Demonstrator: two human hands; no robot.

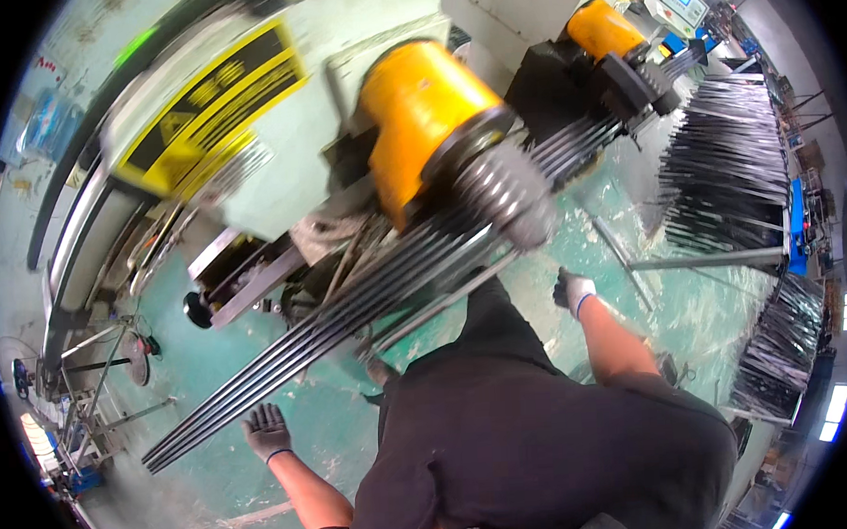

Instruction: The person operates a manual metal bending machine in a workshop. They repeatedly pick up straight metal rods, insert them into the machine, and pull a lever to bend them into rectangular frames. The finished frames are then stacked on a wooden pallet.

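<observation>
My left hand [266, 432], in a grey-palmed work glove with a blue cuff, is open, its fingers extended. It is beside the near ends of several long dark metal tubes [286, 356], and no grip on them shows. These tubes lie side by side and slant up to the right, passing below an orange machine head [435, 103] with a ribbed grey metal end. Out to the right, my right hand [573, 292] in a white and dark glove hangs over the floor with its fingers curled in. Nothing shows inside it.
A second orange machine head [607, 30] stands farther along the row, near a control panel [682, 5]. Stacked metal bars [726, 161] fill a rack [712, 259] at the right. A metal stand [99, 402] is at far left, and the floor [355, 428] is worn green.
</observation>
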